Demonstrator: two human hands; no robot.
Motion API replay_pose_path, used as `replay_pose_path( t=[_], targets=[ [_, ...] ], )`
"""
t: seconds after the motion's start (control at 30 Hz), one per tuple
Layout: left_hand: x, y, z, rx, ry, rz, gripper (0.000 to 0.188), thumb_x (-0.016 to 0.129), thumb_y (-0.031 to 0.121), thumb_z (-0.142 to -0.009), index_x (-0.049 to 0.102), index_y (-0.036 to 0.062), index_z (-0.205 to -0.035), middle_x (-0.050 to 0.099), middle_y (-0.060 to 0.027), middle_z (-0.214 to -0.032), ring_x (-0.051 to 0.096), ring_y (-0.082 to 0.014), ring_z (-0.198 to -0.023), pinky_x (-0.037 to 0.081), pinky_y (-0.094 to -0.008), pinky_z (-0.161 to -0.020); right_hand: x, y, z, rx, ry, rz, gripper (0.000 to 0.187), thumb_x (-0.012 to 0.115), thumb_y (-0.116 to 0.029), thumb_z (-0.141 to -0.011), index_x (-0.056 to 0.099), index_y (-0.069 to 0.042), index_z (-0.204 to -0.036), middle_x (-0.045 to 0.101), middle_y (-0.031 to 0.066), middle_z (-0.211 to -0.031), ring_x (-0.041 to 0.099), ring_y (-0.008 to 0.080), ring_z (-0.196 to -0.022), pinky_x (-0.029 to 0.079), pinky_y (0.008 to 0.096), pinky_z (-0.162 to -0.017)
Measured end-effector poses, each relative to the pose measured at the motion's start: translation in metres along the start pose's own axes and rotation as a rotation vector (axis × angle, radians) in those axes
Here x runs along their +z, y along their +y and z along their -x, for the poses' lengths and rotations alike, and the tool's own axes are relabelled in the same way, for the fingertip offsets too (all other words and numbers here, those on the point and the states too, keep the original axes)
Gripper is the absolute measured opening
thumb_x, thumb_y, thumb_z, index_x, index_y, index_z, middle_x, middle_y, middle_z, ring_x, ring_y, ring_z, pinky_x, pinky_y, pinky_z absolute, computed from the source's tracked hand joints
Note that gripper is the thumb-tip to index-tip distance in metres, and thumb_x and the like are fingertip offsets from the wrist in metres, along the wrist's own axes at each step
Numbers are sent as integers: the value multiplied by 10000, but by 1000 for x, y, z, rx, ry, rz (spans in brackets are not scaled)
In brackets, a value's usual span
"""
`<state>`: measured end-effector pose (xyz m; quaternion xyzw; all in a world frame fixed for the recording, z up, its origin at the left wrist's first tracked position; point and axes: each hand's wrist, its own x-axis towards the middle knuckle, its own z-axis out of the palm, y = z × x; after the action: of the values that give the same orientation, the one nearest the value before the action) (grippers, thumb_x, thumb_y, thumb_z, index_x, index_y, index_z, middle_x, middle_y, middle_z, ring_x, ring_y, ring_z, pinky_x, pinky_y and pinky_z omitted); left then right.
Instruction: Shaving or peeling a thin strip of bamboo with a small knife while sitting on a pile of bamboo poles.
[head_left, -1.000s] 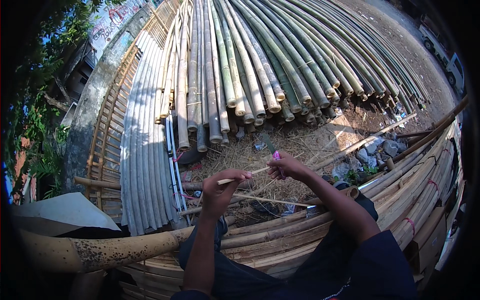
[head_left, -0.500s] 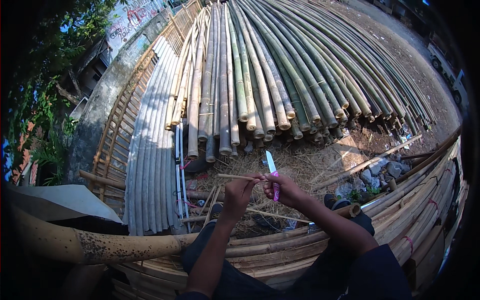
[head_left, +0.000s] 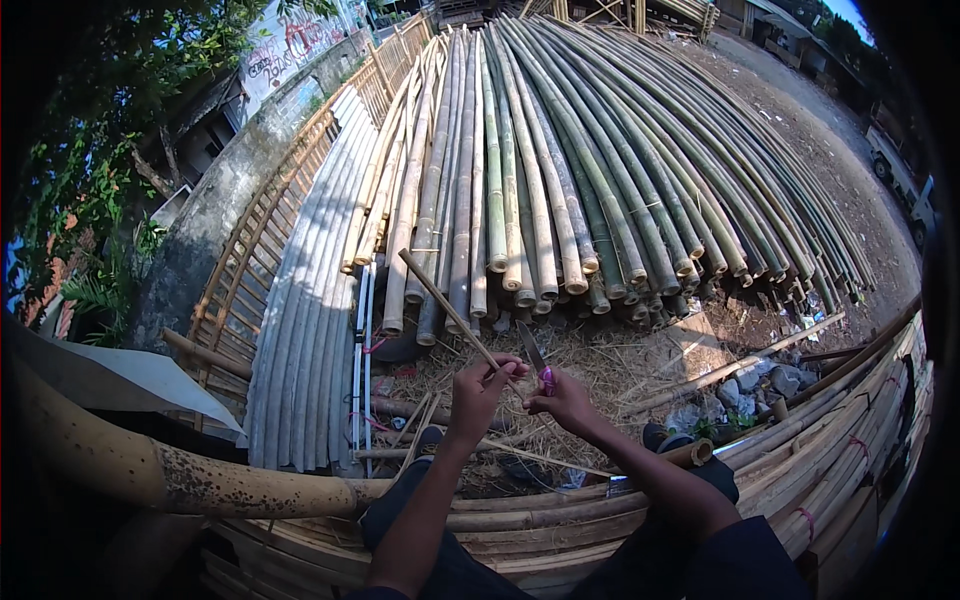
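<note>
We hold a strip and a knife.
Our left hand (head_left: 480, 385) pinches a bamboo strip (head_left: 446, 304); our right hand (head_left: 562, 398) grips a purple-handled knife (head_left: 536, 358) beside it.

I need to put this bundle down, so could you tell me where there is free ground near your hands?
Bare dirt lies right of the bamboo pile, toward the parked vehicle. The straw-littered patch beyond the knife is cluttered; stones and stacked poles crowd the right.
</note>
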<state>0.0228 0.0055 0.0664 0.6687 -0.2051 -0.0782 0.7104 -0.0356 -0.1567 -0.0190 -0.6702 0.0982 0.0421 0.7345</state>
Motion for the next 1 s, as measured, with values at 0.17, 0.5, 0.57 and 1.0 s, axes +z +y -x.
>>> replay_pose_path(
  t=[0.17, 0.5, 0.57, 1.0],
  targets=[
    [10, -5, 3, -77, -200, -258, 163, 516, 13, -904, 612, -29, -1028, 685, -114, -892, 665, -153, -838, 523, -276, -747, 3, -30, 4, -152, 2, -260, 252, 670, -37, -816, 453, -12, -941, 591, 60, -851, 657, 153, -815, 577, 292, -698],
    [10, 2, -14, 134, -27, -169, 174, 512, 75, -938, 617, -24, -1036, 632, -65, -738, 604, -104, -657, 496, -251, -612, -22, -55, 2, -218, 256, -139, 204, 547, -268, -938, 474, -92, -864, 528, -4, -714, 451, 32, -579, 325, 197, -490],
    [17, -1, -11, 139, -45, -121, 175, 531, 98, -936, 625, -15, -1031, 631, -53, -739, 590, -80, -639, 483, -233, -585, -33, -62, 0, -412, 338, -177, 214, 566, -198, -916, 435, -90, -785, 385, -52, -675, 339, 37, -588, 295, 219, -527],
    [58, -12, 8, 151, -221, -225, 99, 565, 86, -914, 621, 14, -952, 570, 3, -689, 520, -46, -597, 407, -215, -509, -55, -90, 21, -739, 110, 875, 190, 648, -176, -732, 507, -50, -744, 549, 139, -621, 583, 362, -612, 442, 448, -545]
  ],
)
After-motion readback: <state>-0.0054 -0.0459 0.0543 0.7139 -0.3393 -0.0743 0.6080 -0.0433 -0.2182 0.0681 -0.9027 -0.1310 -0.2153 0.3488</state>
